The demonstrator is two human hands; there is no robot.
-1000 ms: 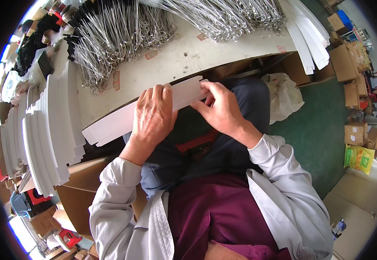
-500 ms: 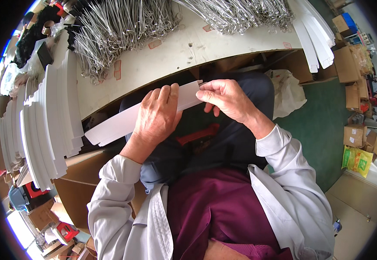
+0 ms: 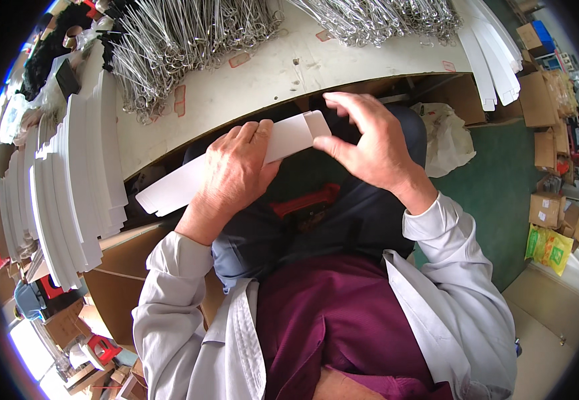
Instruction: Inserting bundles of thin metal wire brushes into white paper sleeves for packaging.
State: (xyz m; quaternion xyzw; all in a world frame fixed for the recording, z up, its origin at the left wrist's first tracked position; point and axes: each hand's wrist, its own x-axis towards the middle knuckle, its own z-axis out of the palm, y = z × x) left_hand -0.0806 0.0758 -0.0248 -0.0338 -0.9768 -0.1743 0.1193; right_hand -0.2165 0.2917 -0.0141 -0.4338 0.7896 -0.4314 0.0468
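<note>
My left hand point(image 3: 236, 170) grips a long flat white cardboard sleeve point(image 3: 169, 190) around its middle, holding it slanted above my lap, just under the table edge. My right hand point(image 3: 369, 143) is at the sleeve's right end, thumb on the small end flap point(image 3: 316, 125), the other fingers spread above it. The sleeve's left end sticks out past my left hand.
A pale worktable point(image 3: 256, 80) carries heaps of metal wire hangers point(image 3: 183, 47) and a stack of white cardboard strips point(image 3: 69, 180) at the left. More white strips point(image 3: 493, 53) hang over the right corner. Cardboard boxes point(image 3: 549, 100) stand on the green floor at right. A crumpled plastic bag point(image 3: 446, 137) lies beside my knee.
The sleeve has come down off the table edge toward my lap. My right hand has lifted and spread its fingers over the end flap.
</note>
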